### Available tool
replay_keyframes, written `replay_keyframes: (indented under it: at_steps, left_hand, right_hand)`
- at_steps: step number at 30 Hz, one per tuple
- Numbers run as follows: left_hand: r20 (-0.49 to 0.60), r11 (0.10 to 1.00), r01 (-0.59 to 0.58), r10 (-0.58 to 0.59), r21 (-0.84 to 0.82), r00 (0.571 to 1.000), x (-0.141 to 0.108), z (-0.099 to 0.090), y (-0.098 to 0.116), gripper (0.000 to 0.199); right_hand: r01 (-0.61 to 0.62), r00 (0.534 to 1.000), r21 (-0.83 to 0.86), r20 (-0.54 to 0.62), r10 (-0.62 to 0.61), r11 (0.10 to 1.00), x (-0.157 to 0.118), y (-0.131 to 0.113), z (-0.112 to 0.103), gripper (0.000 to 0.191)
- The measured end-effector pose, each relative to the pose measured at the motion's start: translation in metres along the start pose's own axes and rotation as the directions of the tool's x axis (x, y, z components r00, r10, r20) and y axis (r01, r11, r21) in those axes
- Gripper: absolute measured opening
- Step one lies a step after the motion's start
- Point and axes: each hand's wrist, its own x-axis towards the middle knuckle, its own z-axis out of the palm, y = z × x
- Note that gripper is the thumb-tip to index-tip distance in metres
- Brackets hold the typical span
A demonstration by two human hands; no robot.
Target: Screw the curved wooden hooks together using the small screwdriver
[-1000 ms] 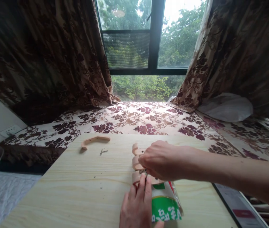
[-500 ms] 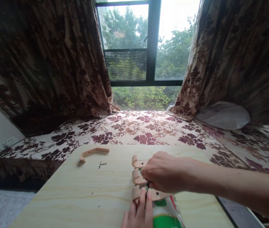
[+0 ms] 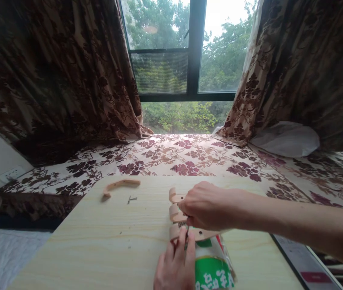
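Observation:
Three pale wooden hooks with curled ends lie one behind another: a far hook [image 3: 172, 195], a middle hook [image 3: 175, 213] and a near hook [image 3: 175, 232]. My left hand [image 3: 175, 264] presses its fingers over the near hook, holding it. From above, my right hand [image 3: 204, 203] is closed around a thin dark metal tool [image 3: 187, 230], its shaft pointing down between my left fingertips. The tool's handle and exact kind are hidden. Under the hooks lies a green and white plastic packet [image 3: 213, 270] with printed characters.
A bent wooden piece with holes [image 3: 123, 183] rests at the table's far left, near a few small screws [image 3: 132, 199]. A tablet-like screen [image 3: 301, 262] lies by the right edge of the wooden table [image 3: 98, 245]. Beyond is a floral-covered ledge [image 3: 186, 157] under a window.
The view has tilted down slightly, so the table sits higher and more of the green packet shows. My right hand has turned slightly over the hooks; my left hand keeps its place on the near hook.

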Motion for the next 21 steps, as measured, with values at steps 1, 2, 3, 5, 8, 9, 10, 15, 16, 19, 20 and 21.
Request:
replay_keyframes:
  at_steps: [1, 2, 3, 5, 8, 9, 10, 15, 16, 19, 20, 21]
  left_hand:
    - [0.041, 0.999, 0.003, -0.001, -0.048, 0.999, 0.0, -0.001, 0.0, 0.063]
    - [0.08, 0.995, 0.014, -0.006, -0.102, 0.997, -0.001, -0.002, -0.001, 0.07]
    - [0.115, 0.987, 0.03, -0.012, -0.156, 0.993, -0.001, -0.002, -0.002, 0.078]
    - [0.171, 0.967, 0.045, -0.001, -0.25, 0.985, -0.002, -0.001, -0.006, 0.086]
    - [0.228, 0.933, 0.034, 0.052, -0.359, 0.972, -0.002, 0.004, -0.012, 0.088]
    - [0.24, 0.924, 0.031, 0.066, -0.381, 0.968, -0.002, 0.006, -0.014, 0.089]
    - [0.246, 0.918, 0.031, 0.073, -0.394, 0.966, -0.002, 0.007, -0.015, 0.09]
    - [0.213, 0.918, 0.031, 0.059, -0.395, 0.975, -0.005, 0.011, -0.014, 0.088]
    - [0.209, 0.92, 0.032, 0.055, -0.39, 0.976, -0.005, 0.011, -0.014, 0.089]
    - [0.217, 0.926, 0.023, 0.064, -0.377, 0.974, -0.006, 0.007, -0.013, 0.09]
    - [0.221, 0.928, 0.019, 0.069, -0.372, 0.973, -0.006, 0.006, -0.013, 0.09]
    - [0.226, 0.931, 0.015, 0.073, -0.366, 0.972, -0.005, 0.005, -0.013, 0.089]
  right_hand:
    - [-0.022, 1.0, 0.001, 0.009, 0.022, 1.0, -0.001, 0.0, -0.002, 0.011]
    - [-0.029, 1.0, 0.003, 0.012, 0.029, 1.0, -0.001, 0.0, -0.003, 0.009]
    - [-0.021, 1.0, 0.005, 0.006, 0.021, 1.0, -0.002, 0.001, -0.004, 0.009]
    - [0.027, 1.0, 0.009, -0.014, -0.027, 1.0, -0.004, 0.004, -0.004, 0.012]
    - [0.09, 0.996, 0.032, -0.027, -0.089, 0.995, -0.004, 0.007, -0.001, 0.013]
    - [0.091, 0.996, 0.043, -0.013, -0.09, 0.995, -0.003, 0.007, 0.0, 0.012]
    - [0.077, 0.997, 0.051, 0.002, -0.077, 0.996, -0.002, 0.006, 0.001, 0.011]
    - [-0.024, 0.999, 0.036, 0.022, 0.023, 0.999, 0.0, 0.003, -0.002, 0.009]
    - [-0.022, 1.0, 0.025, 0.013, 0.021, 0.999, 0.0, 0.003, -0.003, 0.008]
    - [0.013, 1.0, -0.017, -0.016, -0.013, 1.0, -0.003, 0.005, -0.004, 0.012]
    - [0.025, 0.999, -0.026, -0.019, -0.026, 0.999, -0.003, 0.006, -0.004, 0.013]
    - [0.037, 0.999, -0.029, -0.017, -0.038, 0.999, -0.004, 0.007, -0.004, 0.013]
